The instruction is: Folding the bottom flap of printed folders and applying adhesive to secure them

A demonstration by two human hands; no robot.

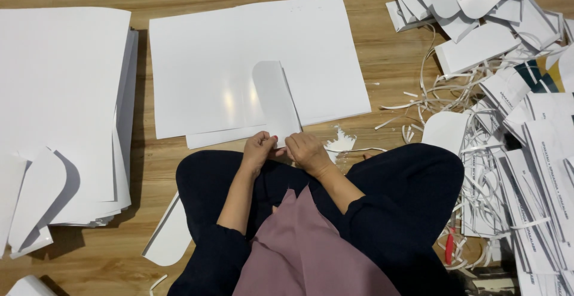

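Head camera view, looking straight down at a person seated cross-legged on a wooden floor [179, 170]. Both hands meet just in front of the knees, pinching the near end of a white card piece with a rounded top [276, 101]. The left hand [258, 150] and right hand [307, 152] sit side by side, fingers curled closed on that lower edge, about equally near to it. The card piece stretches directly away from the hands, its long axis running away from the body, leaning slightly to the left, rounded end farthest away. It lies on top of a stack of large white sheets [203, 75]. A taller pile of white sheets [60, 92] sits to the left. To the right lies a heap of cut pieces and thin paper strips [508, 122].
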